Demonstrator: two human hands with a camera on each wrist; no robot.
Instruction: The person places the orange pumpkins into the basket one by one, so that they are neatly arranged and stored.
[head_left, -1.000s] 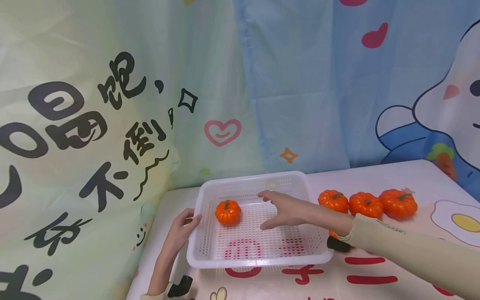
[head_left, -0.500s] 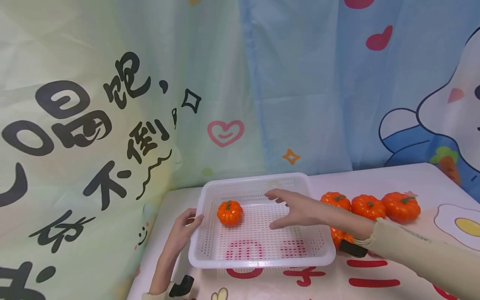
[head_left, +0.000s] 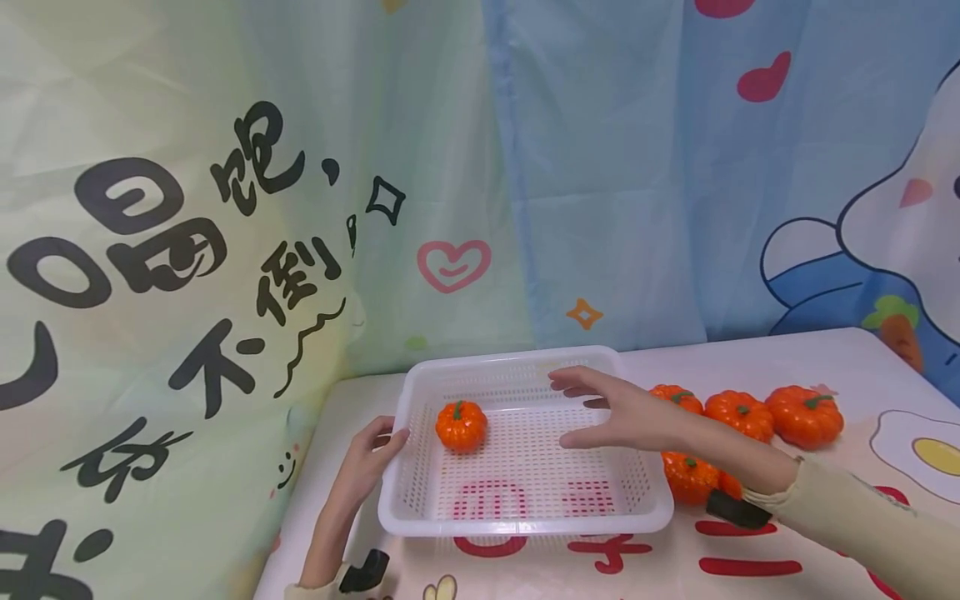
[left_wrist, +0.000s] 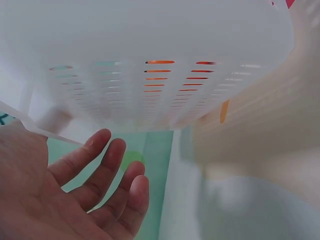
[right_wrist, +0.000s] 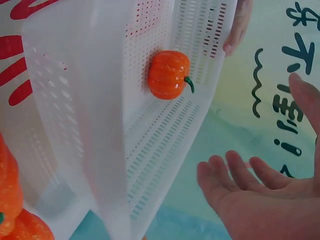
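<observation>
A white perforated plastic basket (head_left: 525, 527) stands on the table with one small orange pumpkin (head_left: 461, 427) inside, toward its left side. The green stem of that pumpkin shows in the right wrist view. At the basket's left rim, my left hand (head_left: 363, 462) holds on with the thumb over the edge and the fingers outside, below the rim in the left wrist view. My right hand (head_left: 633, 414) hovers over the right part of the basket, thumb and fingers spread apart, holding nothing.
Several more orange pumpkins (head_left: 738, 415) sit on the table right of the basket, some partly hidden by my right arm. A printed cloth (head_left: 600, 200) hangs behind the table, close to the basket's far side. The tabletop (head_left: 750, 354) carries printed drawings.
My right hand has drawn back to the right, from above the basket's middle to its right side, with fingers still spread. The left hand keeps its place on the rim.
</observation>
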